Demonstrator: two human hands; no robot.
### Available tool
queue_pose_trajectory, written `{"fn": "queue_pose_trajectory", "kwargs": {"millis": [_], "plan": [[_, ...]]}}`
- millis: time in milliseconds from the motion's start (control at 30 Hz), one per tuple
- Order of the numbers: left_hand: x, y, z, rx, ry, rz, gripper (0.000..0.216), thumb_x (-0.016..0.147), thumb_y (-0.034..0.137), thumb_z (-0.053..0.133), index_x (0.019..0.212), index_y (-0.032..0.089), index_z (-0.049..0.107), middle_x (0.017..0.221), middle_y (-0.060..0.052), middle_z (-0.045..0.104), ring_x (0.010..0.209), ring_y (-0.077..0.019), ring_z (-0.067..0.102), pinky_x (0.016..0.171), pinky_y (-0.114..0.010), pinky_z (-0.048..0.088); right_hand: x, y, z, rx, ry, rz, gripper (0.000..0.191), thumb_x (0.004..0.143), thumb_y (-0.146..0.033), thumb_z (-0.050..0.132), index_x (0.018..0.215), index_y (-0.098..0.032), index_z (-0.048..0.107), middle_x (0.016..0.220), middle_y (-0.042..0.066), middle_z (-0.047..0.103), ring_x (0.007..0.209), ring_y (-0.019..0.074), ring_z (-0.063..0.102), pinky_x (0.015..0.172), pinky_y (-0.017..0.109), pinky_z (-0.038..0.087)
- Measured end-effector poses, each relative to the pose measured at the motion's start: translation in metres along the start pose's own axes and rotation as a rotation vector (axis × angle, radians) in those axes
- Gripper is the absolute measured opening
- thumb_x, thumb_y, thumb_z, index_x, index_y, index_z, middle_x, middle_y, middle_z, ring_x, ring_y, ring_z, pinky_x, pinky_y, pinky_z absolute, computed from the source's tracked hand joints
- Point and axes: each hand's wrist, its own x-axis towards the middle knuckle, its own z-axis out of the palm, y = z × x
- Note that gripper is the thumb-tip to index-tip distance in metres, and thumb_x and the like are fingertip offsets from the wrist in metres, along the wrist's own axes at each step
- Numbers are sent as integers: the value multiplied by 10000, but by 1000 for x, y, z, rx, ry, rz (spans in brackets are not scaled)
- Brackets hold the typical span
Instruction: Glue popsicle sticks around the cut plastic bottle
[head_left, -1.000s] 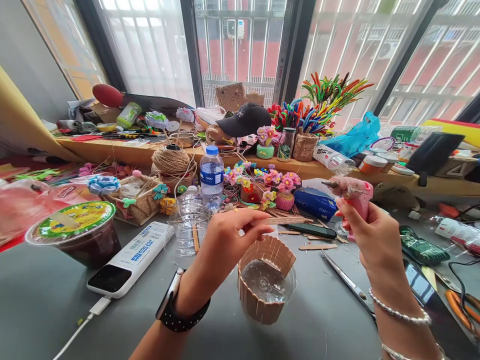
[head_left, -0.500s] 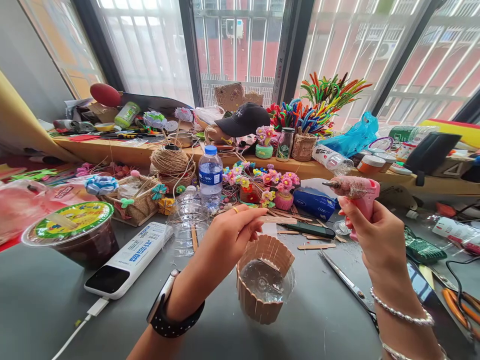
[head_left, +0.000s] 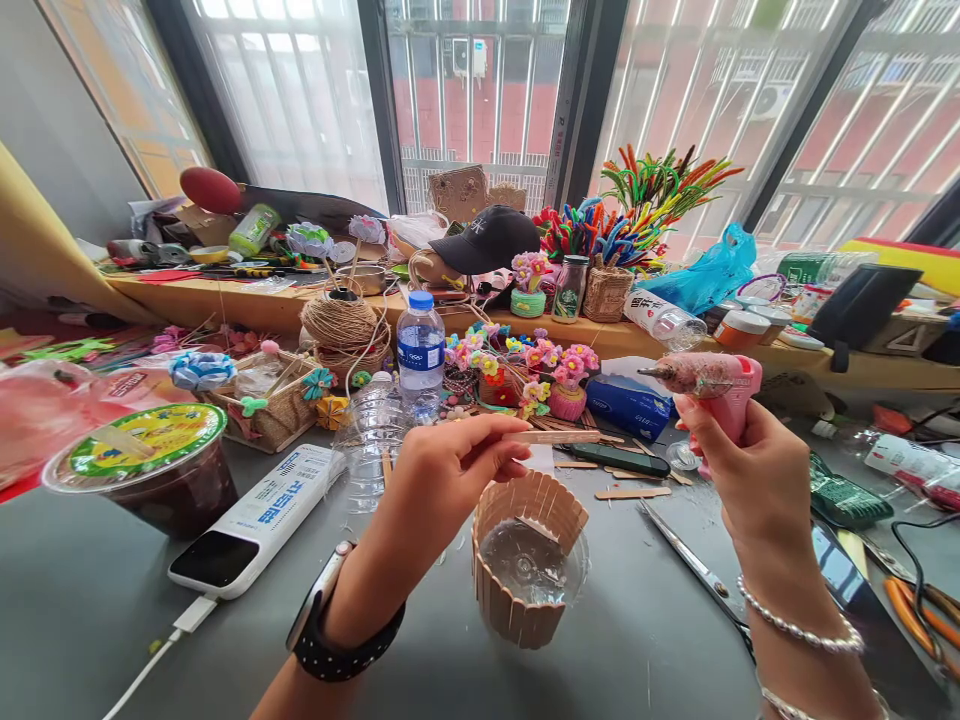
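Note:
Between the thumb and fingers of my left hand (head_left: pixel 457 475) is pinched a wooden craft stick (head_left: pixel 559 437), held level and pointing right. My right hand (head_left: pixel 757 465) grips a pink hot glue gun (head_left: pixel 709 380), its nozzle aimed left and a gap away from the stick. Below and between my hands stands a round cup-shaped piece (head_left: pixel 517 600), a clear plastic base with wooden sticks set upright around much of its wall. On its right side the clear plastic shows bare.
Scissors (head_left: pixel 697 565) lie right of the cup. Behind are a green-handled cutter (head_left: pixel 630 460), loose sticks (head_left: pixel 634 493), a water bottle (head_left: pixel 421 355) and yarn flowers (head_left: pixel 570 370). At left are a power bank (head_left: pixel 274 510) and a lidded drink cup (head_left: pixel 150 470).
My left hand has shifted slightly left and down, and the craft stick now shows more fully in its fingers. The glue gun has barely moved.

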Motion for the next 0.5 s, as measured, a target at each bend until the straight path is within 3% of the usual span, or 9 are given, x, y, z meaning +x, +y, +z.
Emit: {"fn": "queue_pose_trajectory", "kwargs": {"millis": [167, 333, 500], "plan": [[0, 1, 0, 143, 74, 90, 127, 759, 217, 570, 836, 162, 655, 709, -9, 702, 587, -130, 658, 542, -182, 526, -6, -18, -3, -185, 24, -106, 364, 603, -526, 585, 563, -188, 456, 442, -62, 343, 410, 70, 282, 370, 215, 256], [0, 3, 0, 306, 129, 192, 83, 719, 232, 624, 775, 183, 659, 732, 15, 703, 580, -110, 635, 553, -182, 492, -14, -28, -2, -330, 99, -389, 314, 634, -464, 563, 589, -197, 404, 442, -61, 353, 399, 73, 300, 405, 223, 279], [-2, 4, 3, 341, 160, 250, 97, 701, 242, 646, 770, 174, 657, 738, 16, 702, 595, -100, 625, 583, -180, 481, -24, -36, 0, -436, 167, -540, 281, 655, -409, 543, 595, -209, 355, 479, -54, 366, 422, 81, 318, 428, 232, 271]]}}
